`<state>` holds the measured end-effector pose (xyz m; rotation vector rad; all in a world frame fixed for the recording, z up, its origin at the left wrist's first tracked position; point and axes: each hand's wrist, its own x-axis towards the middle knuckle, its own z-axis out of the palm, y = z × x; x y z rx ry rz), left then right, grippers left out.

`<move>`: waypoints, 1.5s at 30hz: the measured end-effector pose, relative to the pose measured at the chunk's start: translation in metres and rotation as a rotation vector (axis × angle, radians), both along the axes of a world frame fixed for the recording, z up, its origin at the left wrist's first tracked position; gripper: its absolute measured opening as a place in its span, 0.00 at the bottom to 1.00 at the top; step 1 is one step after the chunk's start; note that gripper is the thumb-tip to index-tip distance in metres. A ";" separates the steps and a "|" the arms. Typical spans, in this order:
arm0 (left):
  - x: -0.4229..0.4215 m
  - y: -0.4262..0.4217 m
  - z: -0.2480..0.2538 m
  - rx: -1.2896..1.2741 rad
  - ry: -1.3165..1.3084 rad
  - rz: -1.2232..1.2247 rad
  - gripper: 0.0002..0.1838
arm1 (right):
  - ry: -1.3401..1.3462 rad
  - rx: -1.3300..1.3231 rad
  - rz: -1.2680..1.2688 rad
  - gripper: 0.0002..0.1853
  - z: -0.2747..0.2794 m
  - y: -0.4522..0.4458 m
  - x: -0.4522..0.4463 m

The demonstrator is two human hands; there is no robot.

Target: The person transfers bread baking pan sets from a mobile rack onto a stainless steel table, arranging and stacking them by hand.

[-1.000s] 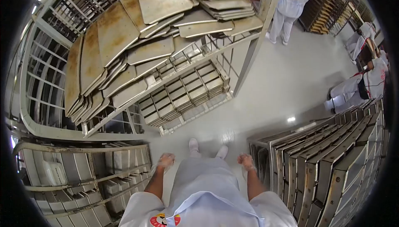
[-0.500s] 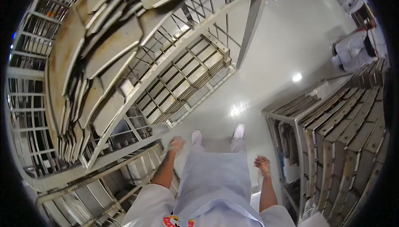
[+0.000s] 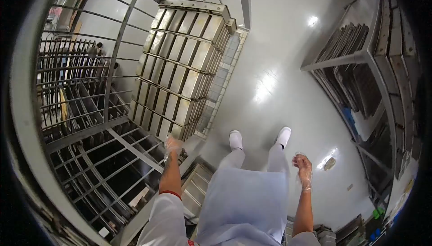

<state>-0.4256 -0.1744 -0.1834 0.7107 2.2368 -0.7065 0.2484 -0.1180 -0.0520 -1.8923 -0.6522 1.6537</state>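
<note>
My left hand [image 3: 173,145], in a clear plastic glove, is stretched forward beside the metal rack [image 3: 110,77]. It overlaps the near end of a stack of strapped metal pans [image 3: 173,68] in the view; whether it touches them I cannot tell. The loose glove and blur hide its fingers. My right hand [image 3: 303,167], gloved the same way, hangs over the floor at my right side. Its fingers are loosely bent and apart, with nothing visible in them.
A rack [image 3: 360,58] filled with dark flat trays [image 3: 344,43] stands on the right. Another metal pan stack [image 3: 198,187] is by my left leg. The shiny floor [image 3: 265,111] shows between the racks. At the far left, a person [image 3: 94,50] is partly hidden behind bars.
The view has moved forward and turned. The large pile of pans at upper left has left the view, and the strapped pan stack looks nearer. Both hands have shifted rightward relative to the racks.
</note>
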 end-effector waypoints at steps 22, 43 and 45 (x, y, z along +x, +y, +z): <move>-0.009 0.032 0.157 0.307 0.149 -0.239 0.47 | -0.117 0.008 -0.117 0.16 0.005 -0.136 0.064; 0.342 0.066 0.416 0.595 -1.038 -0.220 0.38 | -0.256 1.195 1.343 0.38 0.285 0.057 -0.117; 0.347 0.067 0.351 0.465 -1.196 -0.290 0.36 | -0.410 1.090 1.673 0.48 0.271 0.061 -0.125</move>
